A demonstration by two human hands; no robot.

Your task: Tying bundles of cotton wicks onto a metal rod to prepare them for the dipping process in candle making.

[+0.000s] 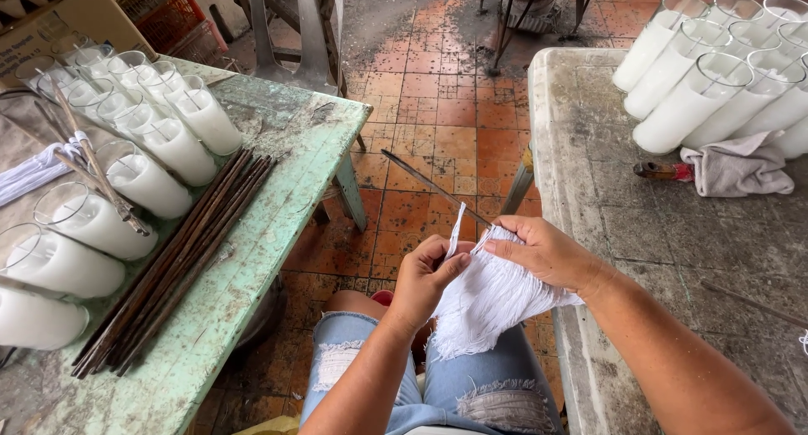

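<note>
Left hand: one white wick pinched | right hand: wick bundle and thin rod gripped | lap-level.

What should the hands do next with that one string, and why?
Probably draw the single white string, pinched by the left hand, clear of the white bundle under the right hand. It already stands apart beside the thin rod.
</note>
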